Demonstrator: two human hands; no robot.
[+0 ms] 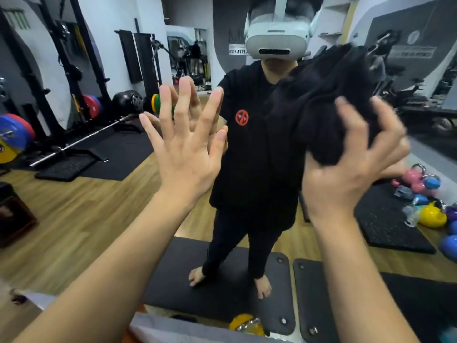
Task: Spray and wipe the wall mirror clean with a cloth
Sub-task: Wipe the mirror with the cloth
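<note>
The large frameless wall mirror (81, 214) fills nearly the whole view, its lower edge running across at 6 o'clock. Against its glass at about 2 o'clock sits a bunched, dark black cloth (329, 102), crumpled into thick folds and slightly blurred. The right hand (346, 169) grips this cloth from below, fingers curled up and around the lower folds, and holds it up at the glass; whether the cloth actually touches the surface cannot be told for certain.

The left hand (188, 144), just left of centre at about 10 o'clock from the middle, is spread wide with all fingers straight and apart, holding nothing. Its fingertips meet their own reflection, so the hand appears to rest flat on the mirror.

Between the two hands the mirror shows the person's reflection (254, 157) in dark clothing with a small red round emblem on the chest, wearing a white headset (277, 40), standing barefoot on a black floor mat (222, 293).

Further out, at 9 o'clock, the reflection shows a steel barbell (81, 139) with coloured weight plates on a black platform and a dark rack behind it. At 3 to 4 o'clock, coloured kettlebells (430, 206) in pink, blue and yellow cluster by another black mat on the wooden floor (61, 231).
</note>
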